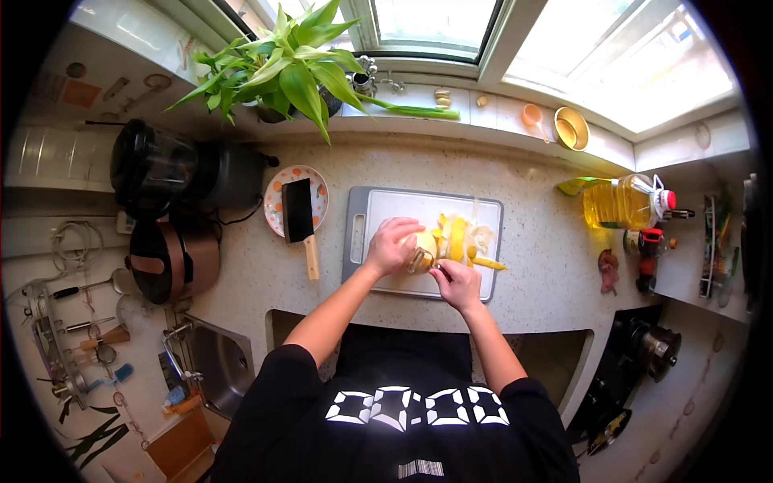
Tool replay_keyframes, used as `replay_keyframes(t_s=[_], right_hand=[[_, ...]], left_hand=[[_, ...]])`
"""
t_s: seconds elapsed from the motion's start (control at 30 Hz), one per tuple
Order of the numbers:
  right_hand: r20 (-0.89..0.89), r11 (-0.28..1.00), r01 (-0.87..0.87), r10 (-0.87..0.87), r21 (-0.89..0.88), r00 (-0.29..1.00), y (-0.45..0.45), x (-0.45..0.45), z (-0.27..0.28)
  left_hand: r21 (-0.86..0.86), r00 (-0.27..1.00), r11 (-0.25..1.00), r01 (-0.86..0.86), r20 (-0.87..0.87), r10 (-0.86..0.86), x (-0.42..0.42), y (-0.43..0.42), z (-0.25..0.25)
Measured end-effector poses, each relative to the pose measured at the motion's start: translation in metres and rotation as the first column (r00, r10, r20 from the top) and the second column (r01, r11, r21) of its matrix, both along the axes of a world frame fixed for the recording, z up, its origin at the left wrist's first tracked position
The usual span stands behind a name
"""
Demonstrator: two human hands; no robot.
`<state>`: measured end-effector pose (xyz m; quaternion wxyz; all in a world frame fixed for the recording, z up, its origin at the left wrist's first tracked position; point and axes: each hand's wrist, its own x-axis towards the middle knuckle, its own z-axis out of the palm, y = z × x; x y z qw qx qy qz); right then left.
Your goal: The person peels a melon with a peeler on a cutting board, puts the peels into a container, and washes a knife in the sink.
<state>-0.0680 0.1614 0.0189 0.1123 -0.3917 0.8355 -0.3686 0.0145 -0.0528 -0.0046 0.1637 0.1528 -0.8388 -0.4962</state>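
My left hand (393, 246) is wrapped round a pale yellow, rounded piece of produce (425, 240) over the cutting board (378, 211), a white board with a grey rim. Close by on the right, my right hand (457, 283) is closed, with its thumb and finger pinched near a small dark tip; most of what it holds is hidden. Yellow peel strips (456, 239) and paler scraps lie on the board just beyond the hands. One curved yellow strip (488, 263) points toward the board's right edge. A brownish part shows below the left fingers, too small to name.
Left of the board, a cleaver (299, 213) rests across a patterned plate (320, 189), its wooden handle toward me. An oil bottle (620, 203) lies to the right. A rice cooker (173, 259), a sink (221, 366), a leafy plant (290, 68) and a stove (616, 378) surround the counter.
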Motion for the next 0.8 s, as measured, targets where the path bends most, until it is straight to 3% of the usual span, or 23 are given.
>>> replay_keyframes(t_s=[0.07,0.17,0.2,0.33,0.43,0.6,0.8], right_hand=[[0.019,1.000,0.030,-0.030,0.008,0.999,0.010,0.002,-0.006],[-0.031,0.985,0.054,-0.049,0.162,0.998,0.055,-0.008,-0.043],[0.097,0.961,0.066,-0.096,0.268,0.991,0.066,-0.009,-0.040],[0.289,0.969,0.158,-0.210,0.191,0.934,0.064,-0.005,-0.033],[0.285,0.992,0.065,-0.092,0.104,0.954,0.038,-0.008,-0.013],[-0.014,0.996,-0.089,0.089,-0.010,0.996,-0.011,-0.014,0.023],[-0.075,0.994,-0.097,0.101,0.050,0.992,-0.013,-0.015,0.022]], left_hand=[[-0.003,1.000,1.000,-0.005,-0.006,0.005,0.001,0.001,0.000],[0.172,0.996,0.981,-0.086,0.007,0.086,0.004,-0.011,-0.017],[0.197,0.997,0.977,-0.075,-0.008,0.078,0.004,-0.013,-0.016],[0.157,0.997,0.985,-0.074,0.023,0.072,0.006,-0.007,-0.011],[0.126,0.999,0.991,-0.034,0.016,0.032,0.007,-0.008,-0.009],[0.081,1.000,0.997,-0.019,0.023,0.017,0.005,-0.006,-0.004],[0.075,0.999,0.997,-0.027,0.024,0.025,0.006,-0.004,-0.005]])
